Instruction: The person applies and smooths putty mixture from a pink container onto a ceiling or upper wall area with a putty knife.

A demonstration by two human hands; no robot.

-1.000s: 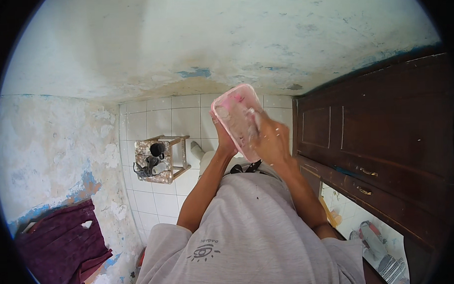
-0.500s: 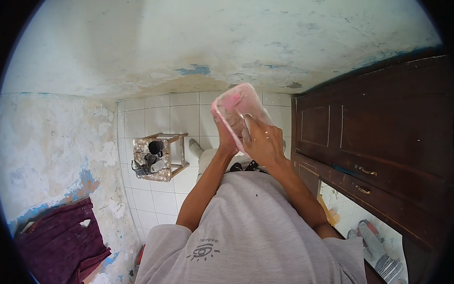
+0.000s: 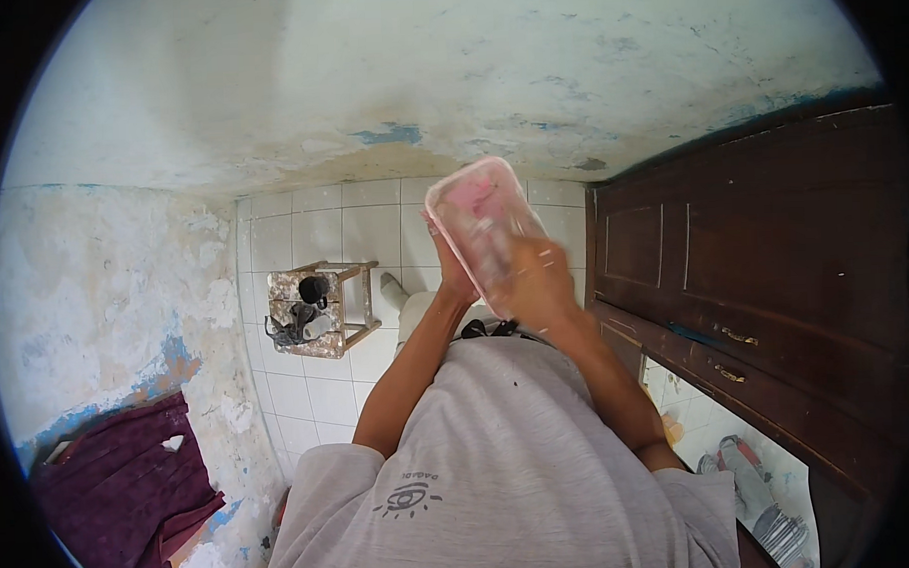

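My left hand grips a shallow pink rectangular tub by its left side, its fingers wrapped behind the wall. Whitish paste or residue coats the tub's inside and rim, and it is tilted so that its inside faces me. Over its lower right part is my right hand, smeared by motion, with white specks on the back. A pale blurred streak shows by its fingers inside the tub; whether the hand holds a tool there I cannot make out.
A paint-spattered wooden stool stands left on the tiled floor, bearing a black cup and a dark tangled item. Patchy peeling walls rise ahead and left. A dark wooden cabinet lines the right. Maroon cloth hangs lower left.
My right hand has shifted slightly down and right within the tub and become blurred. The tub has turned a little and risen slightly, still in my left hand.
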